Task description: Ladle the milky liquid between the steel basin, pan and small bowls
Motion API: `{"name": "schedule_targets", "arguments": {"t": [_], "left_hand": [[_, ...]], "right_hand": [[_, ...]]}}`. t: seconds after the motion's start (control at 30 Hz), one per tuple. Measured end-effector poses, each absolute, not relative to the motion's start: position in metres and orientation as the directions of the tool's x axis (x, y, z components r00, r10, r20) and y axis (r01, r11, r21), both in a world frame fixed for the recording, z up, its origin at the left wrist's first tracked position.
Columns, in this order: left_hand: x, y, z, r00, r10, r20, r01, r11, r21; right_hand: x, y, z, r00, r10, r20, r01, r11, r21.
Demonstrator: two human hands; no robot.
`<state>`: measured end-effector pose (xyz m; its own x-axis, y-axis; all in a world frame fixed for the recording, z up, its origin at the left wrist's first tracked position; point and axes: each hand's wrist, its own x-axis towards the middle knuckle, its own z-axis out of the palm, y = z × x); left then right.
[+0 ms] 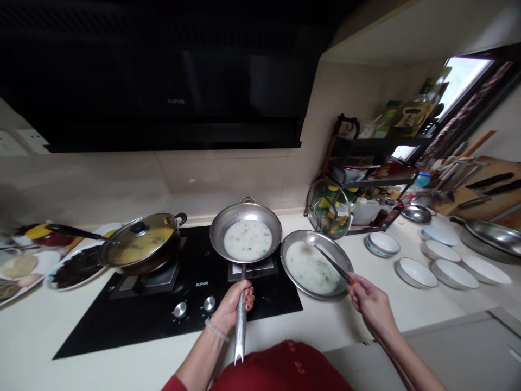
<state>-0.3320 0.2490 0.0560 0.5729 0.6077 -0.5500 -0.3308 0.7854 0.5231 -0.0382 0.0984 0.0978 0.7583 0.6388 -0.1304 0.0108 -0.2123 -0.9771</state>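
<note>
My left hand (pixel 234 304) is wrapped round the metal handle of a steel wok (pixel 217 232), which stands over the right burner. White liquid with green bits (pixel 248 239) lies in its bottom. Just to the right, a steel basin (pixel 345 254) on the counter holds a similar white, green-flecked mixture (pixel 311 266). My right hand (pixel 372 305) grips the dark handle of a ladle (pixel 334 263) over the basin. The ladle's bowl end is at the basin's far side, partly lost in the mixture, and I cannot make out what it holds.
On the left burner sits a lidded pan (pixel 140 244) with yellow food. Plates of food, one a dark-filled plate (pixel 77 269), line the left. A glass lid (pixel 329 209) leans on a spice rack (pixel 378 141). Several white bowls (pixel 415 272) stand right. A range hood (pixel 175 125) hangs above.
</note>
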Motion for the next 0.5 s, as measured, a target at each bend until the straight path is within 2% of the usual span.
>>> {"name": "schedule_targets", "arguments": {"t": [0.07,0.17,0.23,0.33,0.4,0.5], "left_hand": [[-0.332,0.249,0.055,0.577,0.608,-0.546,-0.331,0.785,0.524],[-0.333,0.25,0.054,0.585,0.602,-0.543,-0.32,0.787,0.528],[-0.333,0.251,0.053,0.587,0.601,-0.542,-0.314,0.786,0.532],[-0.332,0.25,0.053,0.58,0.607,-0.544,-0.321,0.783,0.532],[-0.331,0.25,0.054,0.575,0.608,-0.547,-0.322,0.783,0.532],[-0.33,0.25,0.054,0.571,0.609,-0.55,-0.319,0.782,0.535]], "right_hand": [[-0.051,0.114,0.113,0.69,0.716,-0.109,0.037,-0.185,-0.982],[-0.068,0.143,0.124,0.563,0.825,0.048,0.303,-0.152,-0.941],[-0.078,0.167,0.126,0.447,0.884,0.134,0.514,-0.131,-0.848],[-0.091,0.201,0.124,0.271,0.945,0.181,0.771,-0.101,-0.628],[-0.099,0.221,0.123,0.209,0.967,0.148,0.847,-0.104,-0.521],[-0.108,0.241,0.12,0.232,0.97,0.067,0.821,-0.158,-0.549]]}}
